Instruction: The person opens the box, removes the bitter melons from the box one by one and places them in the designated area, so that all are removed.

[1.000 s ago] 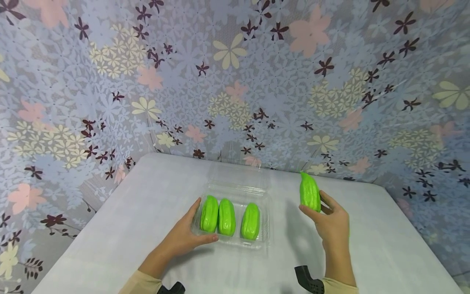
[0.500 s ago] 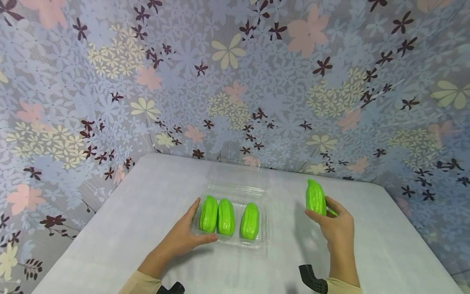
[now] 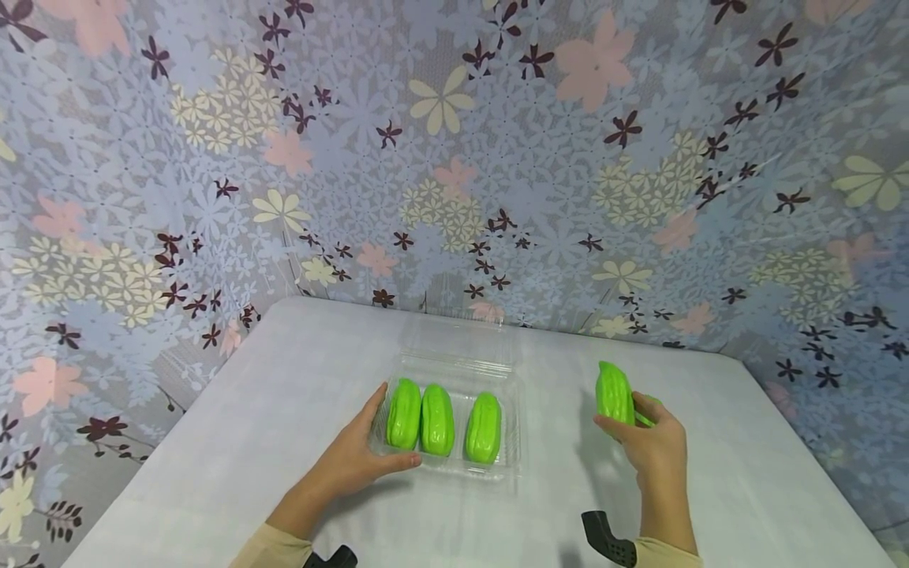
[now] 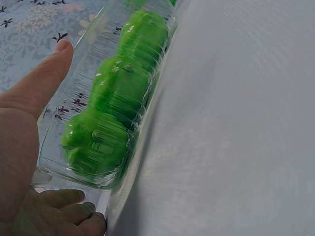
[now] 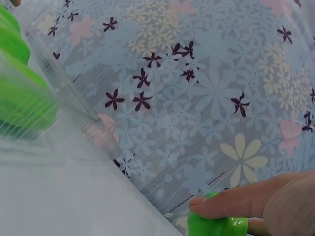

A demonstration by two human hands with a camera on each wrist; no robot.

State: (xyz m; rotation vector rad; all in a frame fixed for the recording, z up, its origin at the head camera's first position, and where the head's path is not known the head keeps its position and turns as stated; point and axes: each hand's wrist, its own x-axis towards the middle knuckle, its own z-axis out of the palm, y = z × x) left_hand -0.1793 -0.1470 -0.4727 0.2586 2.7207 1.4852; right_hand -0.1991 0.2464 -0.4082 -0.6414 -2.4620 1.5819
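Observation:
In the head view, a clear plastic clamshell box [image 3: 510, 465] holds three glossy green ribbed gourds, with a wider gap before the rightmost gourd [image 3: 484, 428]. My left hand [image 3: 351, 454] rests at the box's front left corner, thumb along the front wall and fingers along the left side. The left wrist view shows that thumb [image 4: 44, 78] straight against the clear wall. Off to the right, my right hand [image 3: 655, 442] pinches another green gourd [image 3: 614, 394] between thumb and fingers, stem end up, above the table. Part of this gourd is hidden by the hand.
The box's lid [image 3: 458, 339] is hinged back on the far side, near the table's rear edge. A white-covered table [image 3: 270, 394] lies beneath everything. Behind it rises a flower-patterned cloth backdrop [image 3: 454, 158].
My right hand has moved right and lower with the gourd, which now hangs closer to the table. My left hand and the box have stayed in place.

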